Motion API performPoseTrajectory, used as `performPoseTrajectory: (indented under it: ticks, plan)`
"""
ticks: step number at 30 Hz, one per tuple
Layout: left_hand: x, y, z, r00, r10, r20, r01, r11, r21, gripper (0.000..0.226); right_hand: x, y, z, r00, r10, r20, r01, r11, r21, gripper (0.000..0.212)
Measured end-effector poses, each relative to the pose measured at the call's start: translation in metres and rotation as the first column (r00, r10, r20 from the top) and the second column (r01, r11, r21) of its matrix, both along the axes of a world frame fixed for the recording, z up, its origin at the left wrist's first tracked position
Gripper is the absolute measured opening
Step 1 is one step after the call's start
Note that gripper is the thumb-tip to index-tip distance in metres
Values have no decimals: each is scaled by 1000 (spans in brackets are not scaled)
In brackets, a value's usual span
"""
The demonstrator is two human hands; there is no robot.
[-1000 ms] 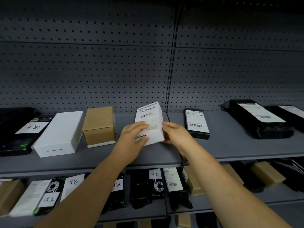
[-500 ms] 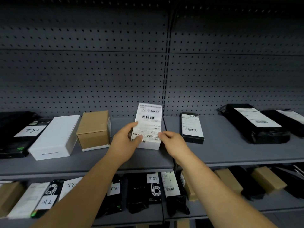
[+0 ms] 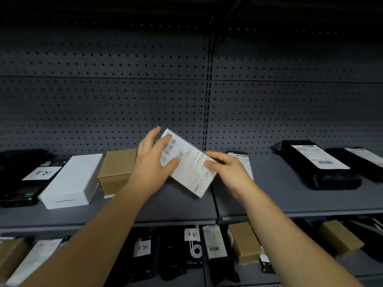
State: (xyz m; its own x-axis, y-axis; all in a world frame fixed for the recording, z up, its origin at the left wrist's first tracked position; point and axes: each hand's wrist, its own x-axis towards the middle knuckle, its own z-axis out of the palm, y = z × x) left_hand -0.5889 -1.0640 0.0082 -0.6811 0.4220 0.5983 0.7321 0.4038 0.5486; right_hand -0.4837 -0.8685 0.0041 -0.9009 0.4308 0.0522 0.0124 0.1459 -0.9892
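A white labelled package with barcodes and print is held above the grey shelf, tilted with its top end to the upper left. My left hand grips its upper left end, thumb on the printed face. My right hand pinches its right edge with thumb and fingers. The package is blurred by motion.
On the same shelf lie a brown cardboard box, a white box, black items with handwritten labels at left, a black labelled packet and black bags at right. A lower shelf holds several more boxes and packets. Pegboard behind.
The package was upright with its label facing me; both hands have now lifted it slightly and turned it counter-clockwise so it lies diagonally. My left hand shifted up to its top end.
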Motion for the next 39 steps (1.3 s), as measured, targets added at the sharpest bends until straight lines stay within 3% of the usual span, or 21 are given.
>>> performPoseTrajectory:
  ticks: [3,7,11,14,16,19,23,26,29,33,39]
  plan:
    - [-6,4,14,992,-47,-119,21,978,-210,52,3,8,5,997,47,58,-56,984,170,27]
    - [-12,5,24,993,-120,3,109,891,-441,38,4,15,14,991,115,68,-131,939,318,29]
    - [-12,4,36,975,-175,134,219,833,-509,35,6,17,24,979,194,66,-203,880,429,31]
    - [-13,0,37,960,-181,216,259,870,-420,29,2,15,28,989,148,-32,-113,863,493,34]
    - [-12,-3,33,930,-177,323,267,928,-260,22,-1,14,30,990,44,-134,17,905,425,45]
    - [-9,-6,24,871,-172,460,173,984,40,20,-5,13,26,979,-61,-194,98,978,187,59]
    - [-6,-5,16,780,-270,565,77,937,341,23,-12,7,5,999,-6,-50,11,994,113,60]
    - [-7,-2,11,701,-347,623,25,885,465,25,-16,-1,-8,991,131,39,-129,990,-56,62]
    - [-9,2,6,693,-368,620,-4,858,514,25,-17,-10,-11,966,258,17,-253,957,-144,38]
    - [-8,-2,7,715,-350,606,16,873,487,26,-15,-18,-11,975,212,-62,-220,951,-216,29]
    - [-19,-33,7,915,-117,387,23,971,240,27,-10,-22,-13,981,138,-135,-173,940,-294,27]
